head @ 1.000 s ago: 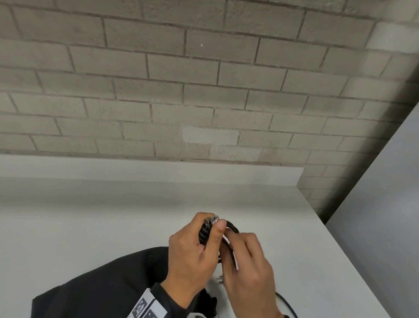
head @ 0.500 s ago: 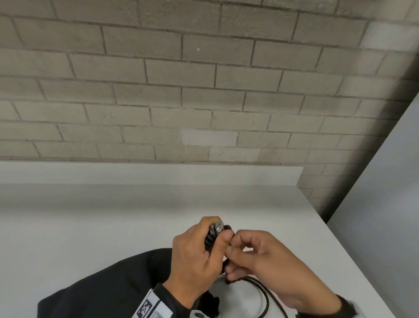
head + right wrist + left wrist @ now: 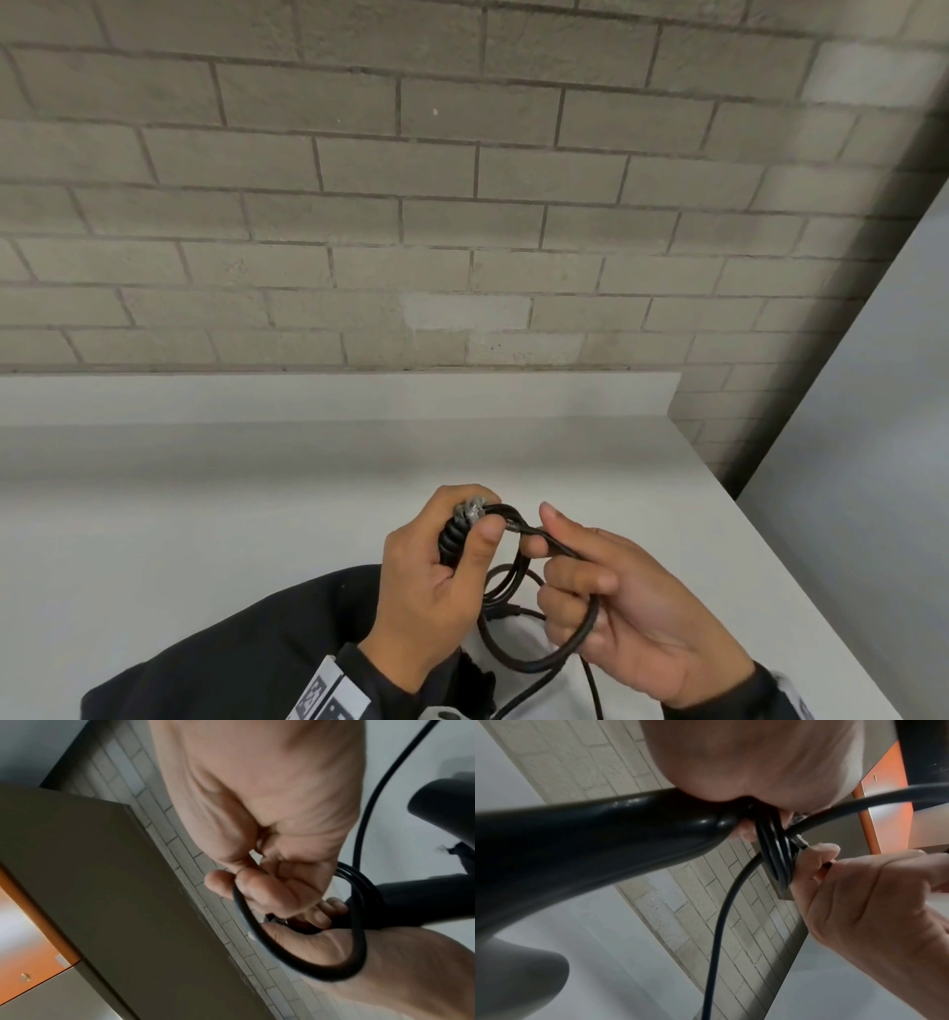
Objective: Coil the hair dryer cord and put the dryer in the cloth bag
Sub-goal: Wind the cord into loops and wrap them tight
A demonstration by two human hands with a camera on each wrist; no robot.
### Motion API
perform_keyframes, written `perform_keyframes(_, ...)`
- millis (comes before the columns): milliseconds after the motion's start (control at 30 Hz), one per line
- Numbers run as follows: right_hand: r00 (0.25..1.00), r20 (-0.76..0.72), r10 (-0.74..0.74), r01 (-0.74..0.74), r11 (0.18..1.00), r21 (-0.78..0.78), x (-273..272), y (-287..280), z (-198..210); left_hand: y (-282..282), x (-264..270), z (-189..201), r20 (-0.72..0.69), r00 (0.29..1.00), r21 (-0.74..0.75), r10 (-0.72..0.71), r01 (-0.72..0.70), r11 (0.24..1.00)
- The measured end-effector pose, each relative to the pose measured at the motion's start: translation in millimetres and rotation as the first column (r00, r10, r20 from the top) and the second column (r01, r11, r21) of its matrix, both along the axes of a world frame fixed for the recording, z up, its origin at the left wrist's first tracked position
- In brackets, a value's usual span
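Note:
My left hand [image 3: 440, 570] grips the ribbed black end of the hair dryer [image 3: 453, 537], with several turns of black cord [image 3: 534, 663] gathered against it. The right hand [image 3: 590, 565] pinches the cord just right of it, and a loop hangs below both hands. In the left wrist view the smooth black dryer body [image 3: 590, 841] fills the left, the cord [image 3: 721, 923] trails down, and the right hand [image 3: 872, 902] holds it. The right wrist view shows the cord loop [image 3: 282, 953] under my curled fingers [image 3: 270, 892]. Dark fabric [image 3: 231, 647] lies beneath my left arm.
A white counter [image 3: 205, 514] runs back to a brick wall [image 3: 462, 231]. Its right edge [image 3: 770, 539] drops off beside a grey panel [image 3: 873, 411]. Pale fabric [image 3: 518, 688] lies under the hanging loop.
The right hand has moved right, away from the left hand, drawing the cord out into a wider hanging loop. The left hand keeps its grip in about the same place.

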State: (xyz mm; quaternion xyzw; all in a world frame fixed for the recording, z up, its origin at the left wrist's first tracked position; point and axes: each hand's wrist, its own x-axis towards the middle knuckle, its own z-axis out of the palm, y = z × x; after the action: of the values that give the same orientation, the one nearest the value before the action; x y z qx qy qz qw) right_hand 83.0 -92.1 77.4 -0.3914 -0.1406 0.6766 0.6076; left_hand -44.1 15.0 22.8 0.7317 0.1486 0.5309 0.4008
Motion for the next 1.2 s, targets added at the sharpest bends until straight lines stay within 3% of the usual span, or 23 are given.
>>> perform_keyframes(200, 0.996, 0.024, -0.086, 0.086, 0.996, 0.026, -2.0, -0.3, -7.0, 0.3, 0.2, -1.7, -0.028, 1.0, 0.014, -0.003, 0.004, 1.0)
perform_keyframes(367, 0.95, 0.251, -0.185, 0.071, 0.913, 0.401, -14.9, -6.4, -36.9, 3.4, -0.3, 0.6, 0.003, 0.999, -0.019, 0.047, -0.047, 0.999)
perform_keyframes(433, 0.877, 0.427, -0.221, 0.012, 0.899, 0.439, -22.2, -10.9, -53.3, 5.6, -0.1, 0.6, 0.012, 0.997, -0.034, 0.08, -0.08, 0.996)
perform_keyframes(533, 0.708, 0.653, -0.269, -0.033, 0.911, 0.412, -35.7, -17.6, -74.6, 9.9, -1.3, -2.1, 0.017, 0.991, -0.062, 0.134, -0.132, 0.989)
perform_keyframes(633, 0.653, 0.673, -0.346, 0.094, 0.92, 0.381, -40.8, -26.0, -84.4, 14.9, -3.5, -2.9, 0.03, 0.985, -0.09, 0.171, -0.168, 0.982)
perform_keyframes(733, 0.61, 0.617, -0.497, 0.247, 0.859, 0.448, -31.7, -35.1, -89.2, 16.0, -3.4, -1.4, 0.036, 0.984, -0.111, 0.174, -0.169, 0.979)
perform_keyframes(800, 0.656, 0.527, -0.541, 0.286, 0.824, 0.489, -23.7, -40.4, -92.7, 14.3, -3.1, -1.6, 0.034, 0.986, -0.102, 0.162, -0.158, 0.982)
perform_keyframes(867, 0.808, 0.307, -0.503, 0.361, 0.835, 0.416, -14.5, -46.9, -88.4, 12.4, -2.9, -1.7, 0.031, 0.988, -0.095, 0.149, -0.146, 0.985)
perform_keyframes(900, 0.839, 0.233, -0.492, 0.396, 0.846, 0.358, -9.7, -51.5, -83.7, 11.9, -3.0, -1.6, 0.027, 0.989, -0.093, 0.144, -0.141, 0.986)
perform_keyframes(967, 0.85, 0.218, -0.479, 0.428, 0.871, 0.242, 0.8, -60.4, -72.9, 11.6, -3.1, -2.0, 0.017, 0.99, -0.081, 0.139, -0.137, 0.987)
perform_keyframes(1033, 0.855, 0.327, -0.403, 0.374, 0.915, 0.149, 12.5, -70.0, -64.4, 11.4, -3.3, -2.7, 0.012, 0.991, -0.075, 0.134, -0.133, 0.988)
perform_keyframes(1100, 0.783, 0.548, -0.293, 0.304, 0.95, 0.074, 26.2, -77.5, -56.6, 11.1, -3.4, -3.7, 0.012, 0.992, -0.081, 0.128, -0.127, 0.989)
perform_keyframes(1200, 0.463, 0.871, -0.163, 0.263, 0.964, 0.04, 52.0, -86.8, -57.5, 12.0, -4.0, -4.3, 0.007, 0.991, -0.088, 0.131, -0.13, 0.988)
